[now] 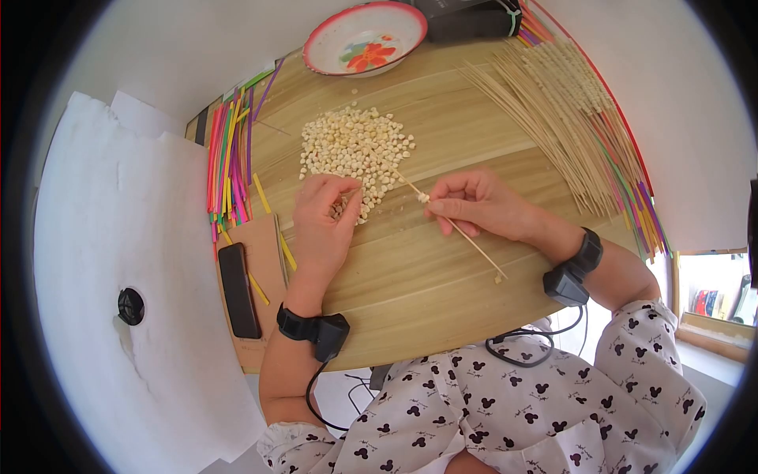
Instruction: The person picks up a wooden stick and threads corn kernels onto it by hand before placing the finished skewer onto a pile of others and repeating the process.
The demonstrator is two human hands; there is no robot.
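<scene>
A pile of pale, corn-like kernels [351, 142] lies on the wooden table. At its near edge is my left hand [324, 225], thumb and forefinger brought close together; whatever is between the tips is too small to make out. My right hand [482, 204] pinches a thin wooden skewer [470, 243] to the right of the pile. The skewer slants from the pile's edge down toward me. A pale kernel [424, 197] sits on it right by my right fingertips, and a small pale piece shows near its lower end.
A red-rimmed enamel bowl [332, 62] stands at the back beside a black object [474, 20]. Many skewers [545, 126] lie at the right, some with beaded-looking lengths. Coloured strips [230, 158] and a dark phone [238, 288] on brown card [264, 241] are at the left.
</scene>
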